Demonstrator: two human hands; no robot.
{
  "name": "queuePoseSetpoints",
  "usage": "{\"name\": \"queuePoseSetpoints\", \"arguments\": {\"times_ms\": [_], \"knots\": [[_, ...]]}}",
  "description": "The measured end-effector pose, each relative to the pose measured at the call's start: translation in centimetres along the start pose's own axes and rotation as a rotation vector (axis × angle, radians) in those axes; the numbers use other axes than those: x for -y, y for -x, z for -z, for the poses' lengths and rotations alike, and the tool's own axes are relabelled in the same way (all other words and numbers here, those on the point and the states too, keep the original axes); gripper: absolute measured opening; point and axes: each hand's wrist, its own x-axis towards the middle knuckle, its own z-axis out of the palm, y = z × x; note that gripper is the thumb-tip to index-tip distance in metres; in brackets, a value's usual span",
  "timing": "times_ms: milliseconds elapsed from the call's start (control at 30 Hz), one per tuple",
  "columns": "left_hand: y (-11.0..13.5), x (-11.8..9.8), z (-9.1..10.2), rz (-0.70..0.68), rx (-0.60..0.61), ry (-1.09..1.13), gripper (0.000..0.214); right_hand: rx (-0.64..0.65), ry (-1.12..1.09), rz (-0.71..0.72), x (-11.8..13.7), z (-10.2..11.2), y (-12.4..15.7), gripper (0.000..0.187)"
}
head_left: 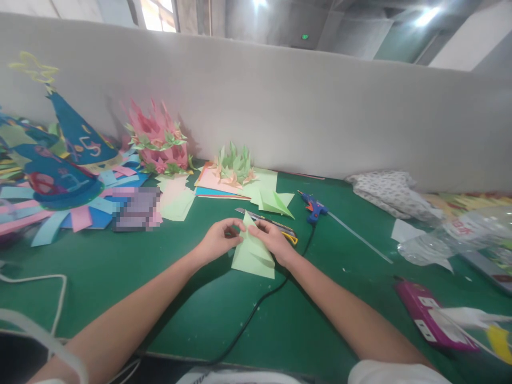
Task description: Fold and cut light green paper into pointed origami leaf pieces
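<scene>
Between my two hands is a pale green sheet of paper (253, 257), folded to a point at its top. My left hand (222, 238) pinches the paper's left edge near that point, thumb and fingertips closed. On the other side my right hand (273, 241) grips the upper right edge, its thumb lying over the fold. Just beyond my hands lies a utility knife (276, 224), partly covered by the paper and my right hand. Yellow handles (291, 238) show beside it. A folded light green paper piece (275, 202) rests farther back.
A blue glue gun (314, 207) with a glue stick and black cord lies right of my hands. Paper crowns (234, 165) and blue cone hats (82, 133) stand behind. At right are a plastic bottle (452, 234) and a magenta power strip (432, 314).
</scene>
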Motion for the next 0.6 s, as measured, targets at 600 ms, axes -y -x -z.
{"name": "queuePoseSetpoints", "arguments": {"times_ms": [600], "knots": [[0.04, 0.21, 0.38, 0.073, 0.088, -0.136, 0.026, -0.044, 0.051, 0.100, -0.46, 0.23, -1.04, 0.024]]}}
